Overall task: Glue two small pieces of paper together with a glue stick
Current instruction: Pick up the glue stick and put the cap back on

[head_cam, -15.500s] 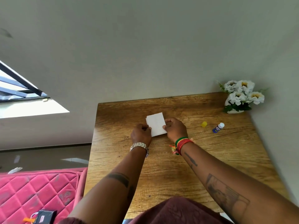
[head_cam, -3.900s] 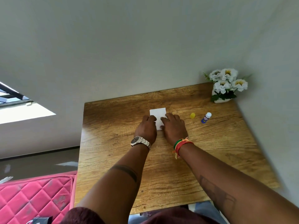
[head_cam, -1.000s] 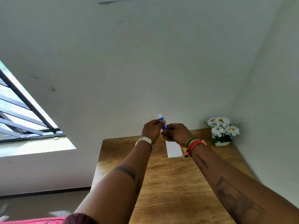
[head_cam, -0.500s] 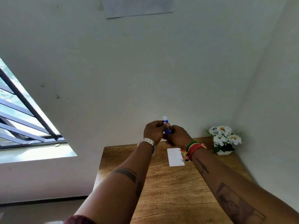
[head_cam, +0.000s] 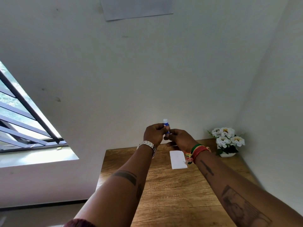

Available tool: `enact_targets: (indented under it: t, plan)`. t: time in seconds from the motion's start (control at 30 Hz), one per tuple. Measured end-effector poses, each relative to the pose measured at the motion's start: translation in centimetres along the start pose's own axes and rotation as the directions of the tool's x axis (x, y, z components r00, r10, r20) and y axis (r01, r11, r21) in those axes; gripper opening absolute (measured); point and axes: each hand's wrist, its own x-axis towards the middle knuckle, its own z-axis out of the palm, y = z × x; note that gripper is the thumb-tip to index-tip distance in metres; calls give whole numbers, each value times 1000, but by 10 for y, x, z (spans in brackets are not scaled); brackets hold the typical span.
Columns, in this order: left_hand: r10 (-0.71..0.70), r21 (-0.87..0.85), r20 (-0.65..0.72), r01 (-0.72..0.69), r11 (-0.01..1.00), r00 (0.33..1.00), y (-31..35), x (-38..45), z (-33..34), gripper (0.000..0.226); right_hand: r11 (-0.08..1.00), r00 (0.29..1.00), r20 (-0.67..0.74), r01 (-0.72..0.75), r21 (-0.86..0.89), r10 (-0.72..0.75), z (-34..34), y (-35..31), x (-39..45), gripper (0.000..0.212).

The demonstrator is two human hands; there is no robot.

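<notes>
Both hands are raised above the desk (head_cam: 164, 190) and meet at a small glue stick (head_cam: 166, 126). The left hand (head_cam: 154, 134) is closed around the blue barrel, thumb and fingers pinching it, with the white tip poking out above. The right hand (head_cam: 179, 138) is curled just beside it and lower, its fingertips at the bottom end of the stick; whether it grips or twists the base cannot be told. The stick stands nearly upright, its long axis running up and down, tip away from the desk.

The white paper (head_cam: 178, 159) lies flat on the desk, below the hands and a little to the right, partly behind the right wrist with its coloured bracelets (head_cam: 196, 151). It looks like a single small rectangle; whether two pieces are stacked there cannot be seen. The right hand is the nearer one to it.

Judging by this, any move toward the paper means coming down and turning the stick over.

The desk is wood-grain, set into a corner of plain pale walls. A white pot of white flowers (head_cam: 227, 141) stands at the far right corner, well apart from the paper. A barred window (head_cam: 24, 122) is at left.
</notes>
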Motion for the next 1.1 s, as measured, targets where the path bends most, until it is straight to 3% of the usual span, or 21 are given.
enact_targets:
  t: [0.27, 0.4, 0.63, 0.83, 0.93, 1.0, 1.1]
  plan:
    - [0, 20, 16, 0, 1000, 1000, -5, -1, 4, 31, 997, 993, -116, 19, -77, -28, -1, 7, 2, 14]
    - [-4, 7, 23, 4, 1000, 1000, -6, 2, 3, 31, 998, 1000, 14, -24, 62, 23, -3, 8, 0, 26]
    - [4, 15, 46, -4, 1000, 999, -9, 4, 6, 31, 999, 994, -106, -3, -44, -1, -3, 14, 5, 19]
    - [-5, 25, 55, 3, 1000, 998, -12, 5, 8, 29, 999, 999, -33, -9, -53, 8, -5, 18, 7, 19]
    - [-11, 32, 68, 9, 999, 998, -15, 4, 12, 29, 992, 992, -123, -9, -126, -7, -4, 23, 9, 12]
    - [-13, 43, 80, 9, 999, 997, -17, 3, 16, 29, 990, 988, -151, -16, -138, -5, -4, 27, 12, 15]
    - [-13, 80, 90, 6, 997, 996, -20, 3, 19, 27, 993, 996, -62, -66, -97, 60, -8, 38, 13, 30]
